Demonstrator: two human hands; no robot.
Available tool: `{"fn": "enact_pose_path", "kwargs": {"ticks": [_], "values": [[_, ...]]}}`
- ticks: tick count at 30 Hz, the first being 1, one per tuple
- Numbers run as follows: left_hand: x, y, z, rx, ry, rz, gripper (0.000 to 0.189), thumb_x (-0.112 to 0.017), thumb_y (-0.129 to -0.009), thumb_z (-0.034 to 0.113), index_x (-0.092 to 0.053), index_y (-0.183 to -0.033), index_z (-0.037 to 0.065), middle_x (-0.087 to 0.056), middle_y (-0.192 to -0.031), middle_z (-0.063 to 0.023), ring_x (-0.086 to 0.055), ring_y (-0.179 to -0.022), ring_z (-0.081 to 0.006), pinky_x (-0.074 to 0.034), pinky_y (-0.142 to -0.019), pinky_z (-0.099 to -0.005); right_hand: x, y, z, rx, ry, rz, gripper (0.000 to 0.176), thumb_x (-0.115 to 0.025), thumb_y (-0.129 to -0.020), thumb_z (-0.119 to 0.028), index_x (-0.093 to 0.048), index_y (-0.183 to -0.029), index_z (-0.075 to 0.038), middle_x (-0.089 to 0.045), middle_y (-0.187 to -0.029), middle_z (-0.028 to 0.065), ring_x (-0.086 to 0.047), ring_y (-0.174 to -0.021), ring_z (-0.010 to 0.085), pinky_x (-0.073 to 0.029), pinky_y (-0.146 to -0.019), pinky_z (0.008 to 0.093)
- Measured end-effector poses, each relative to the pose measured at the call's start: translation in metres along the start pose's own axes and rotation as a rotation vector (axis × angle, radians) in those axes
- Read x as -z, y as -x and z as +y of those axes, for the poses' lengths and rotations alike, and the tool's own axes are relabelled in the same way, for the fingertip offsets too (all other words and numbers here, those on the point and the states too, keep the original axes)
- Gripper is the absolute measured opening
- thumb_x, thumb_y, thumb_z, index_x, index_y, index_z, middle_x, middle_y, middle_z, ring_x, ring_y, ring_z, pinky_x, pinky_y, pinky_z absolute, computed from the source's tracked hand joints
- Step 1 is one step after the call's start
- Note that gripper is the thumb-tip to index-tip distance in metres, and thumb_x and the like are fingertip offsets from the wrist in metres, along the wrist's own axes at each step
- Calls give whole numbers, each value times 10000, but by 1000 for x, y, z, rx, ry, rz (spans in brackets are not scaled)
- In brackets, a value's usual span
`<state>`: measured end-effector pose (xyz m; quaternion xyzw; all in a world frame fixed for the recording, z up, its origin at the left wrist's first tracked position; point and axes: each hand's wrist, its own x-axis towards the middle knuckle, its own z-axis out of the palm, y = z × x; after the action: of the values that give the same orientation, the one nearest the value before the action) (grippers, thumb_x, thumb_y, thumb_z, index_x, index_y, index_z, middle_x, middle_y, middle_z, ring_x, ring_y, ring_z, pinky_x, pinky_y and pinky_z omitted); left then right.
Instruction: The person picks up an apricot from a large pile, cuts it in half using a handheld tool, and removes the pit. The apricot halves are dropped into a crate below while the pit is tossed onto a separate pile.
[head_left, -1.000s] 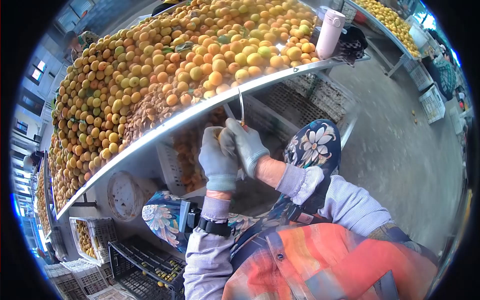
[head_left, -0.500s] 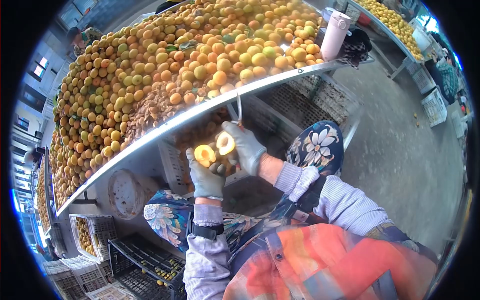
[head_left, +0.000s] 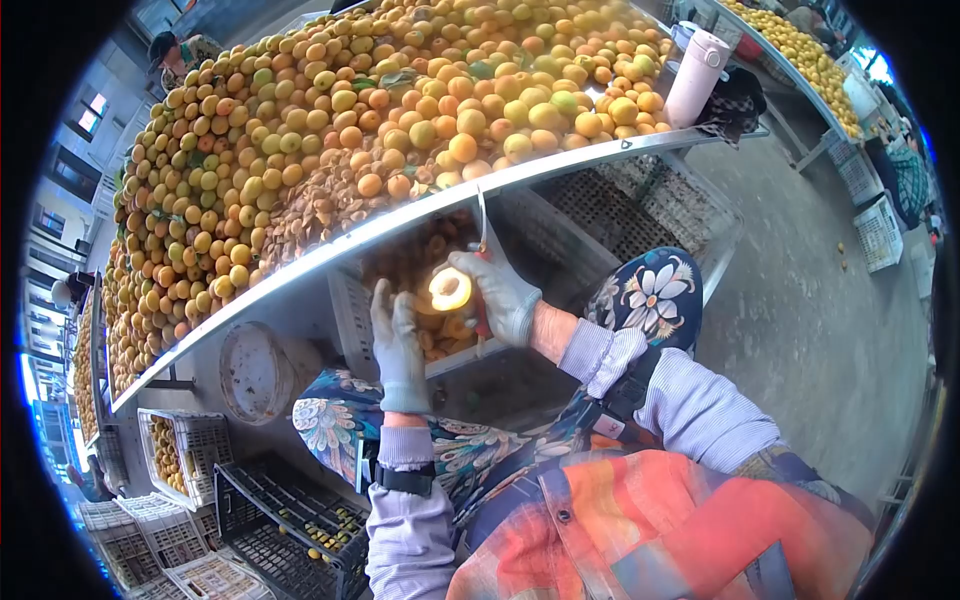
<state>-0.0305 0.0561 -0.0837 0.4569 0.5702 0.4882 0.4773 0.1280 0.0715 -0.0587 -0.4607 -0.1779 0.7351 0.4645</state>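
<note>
Apricot half (head_left: 450,289) pinched in right hand, over the crate

Right hand (head_left: 506,297), gloved: fingertips closed on the half's right side, cut face toward the camera. Same hand carries the knife (head_left: 483,220), blade up toward the table's (head_left: 400,217) near edge. Stone in the half or not: cannot tell, glare.

Left hand (head_left: 402,350), gloved: fingers spread and raised by the crate's (head_left: 347,320) left edge, no fruit seen in it. Cut pieces (head_left: 440,342) lie in the crate; whole fruit (head_left: 300,118) heaped on the table, down to its near edge.

Handling, my judgement: a light pinch at the rim should spare soft flesh. Blade best pointed away from the left hand, with the knife handle steadied by the fingers not on the half. Keep the half low and inside the crate's near edge, so a slip lands among the pieces.

Against half a second ago: left hand then held a second half; that one is gone from it, fingers now opened out. Right hand's half and the knife remain in its grip.
</note>
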Motion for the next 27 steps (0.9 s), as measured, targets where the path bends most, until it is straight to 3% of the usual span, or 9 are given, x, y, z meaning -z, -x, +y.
{"fn": "enact_pose_path", "kwargs": {"ticks": [1, 2, 3, 8, 11, 14, 22, 24, 27], "values": [[0, 4, -1, -81, 64, -83, 435, -532, -925, 235, -476, -1322, 65, -445, -1332, -123, -537, -1069, -192, -481, -814, -266, 2, -3, 4, 1, 0, 0, 322, -578, -868, -378, -574, -1045, -109, -579, -880, 28, -544, -725, 126, -453, -602, 267], [0, 6, 9, -474, -585, -205, 473, -557, -912, 182, -439, -1350, 49, -417, -1355, -118, -531, -1088, -185, -467, -873, -254, 3, -5, 8, 54, 25, -68, 297, -586, -870, -351, -591, -1030, -100, -588, -876, 28, -548, -725, 118, -454, -623, 260], [-16, 18, 13, 22, 168, -169, 475, -583, -889, 121, -444, -1334, 30, -454, -1316, -126, -532, -1088, -179, -478, -880, -247, 5, -6, 13, 108, 49, -136, 273, -593, -872, -323, -608, -1014, -91, -596, -872, 28, -552, -725, 110, -454, -643, 253], [-20, 26, 4, 27, 209, -136, 498, -604, -842, 6, -437, -1310, 41, -539, -1121, -96, -596, -962, -187, -546, -804, -293, 6, 20, -4, 401, 394, 0, 178, -641, -863, -233, -658, -918, -64, -615, -777, -1, -543, -643, 48, -451, -561, 221], [-20, 43, 19, 187, 339, -174, 441, -570, -840, -30, -464, -1262, 39, -531, -1033, -81, -620, -834, -163, -555, -788, -277, 9, 36, -54, 423, -24, -34, 166, -599, -885, -212, -673, -896, -64, -591, -696, -8, -484, -494, 41, -379, -444, 203], [-27, 54, 39, 233, 209, -354, 447, -574, -833, 0, -459, -1264, 14, -556, -1040, -86, -608, -836, -146, -558, -744, -272, -1, 53, -67, 393, -85, -155, 172, -575, -893, -203, -669, -912, -61, -564, -647, -10, -447, -447, 37, -331, -399, 194], [-34, 68, 44, 267, 194, -437, 409, -610, -834, 68, -497, -1218, -17, -581, -1029, -69, -577, -809, -95, -510, -706, -213, -6, 73, -58, 584, 233, -311, 180, -537, -912, -154, -648, -921, -13, -531, -636, -10, -433, -479, 22, -345, -436, 185], [-33, 68, 32, 79, 117, -534, 379, -597, -846, 73, -510, -1203, -19, -584, -978, -49, -565, -768, -85, -495, -669, -204, -9, 81, -58, 525, 297, -320, 181, -539, -911, -145, -641, -947, 1, -536, -638, 0, -434, -488, 24, -332, -450, 181], [-31, 67, 28, 98, 98, -590, 363, -582, -854, 73, -517, -1200, -17, -581, -931, -31, -547, -729, -72, -479, -617, -198, -4, 73, -48, 654, 406, -388, 159, -556, -895, -118, -644, -959, -1, -545, -652, -2, -446, -499, 26, -338, -460, 179]]}}
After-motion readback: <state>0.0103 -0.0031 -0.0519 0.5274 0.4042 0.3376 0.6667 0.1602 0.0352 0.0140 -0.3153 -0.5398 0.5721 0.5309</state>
